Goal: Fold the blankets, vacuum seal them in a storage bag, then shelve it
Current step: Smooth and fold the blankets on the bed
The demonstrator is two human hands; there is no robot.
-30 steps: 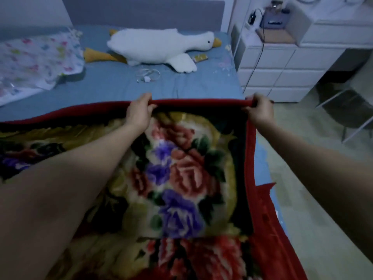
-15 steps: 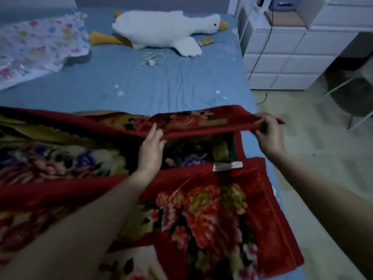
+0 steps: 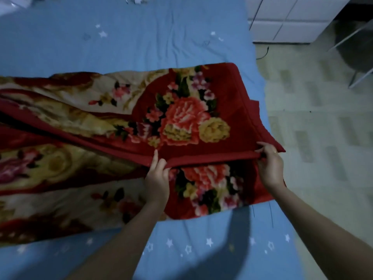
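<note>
The flowery red blanket (image 3: pixel 181 118) now lies folded over on the blue bed (image 3: pixel 141 37), not held up anymore. The left hand (image 3: pixel 157 178) and right hand (image 3: pixel 270 166) pinch its near edge. One fold is down; more remain.

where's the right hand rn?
In the head view, the right hand is right of centre, pinching the red hem of the floral blanket near its right end by the bed's floor-side edge, level with the left hand.
</note>
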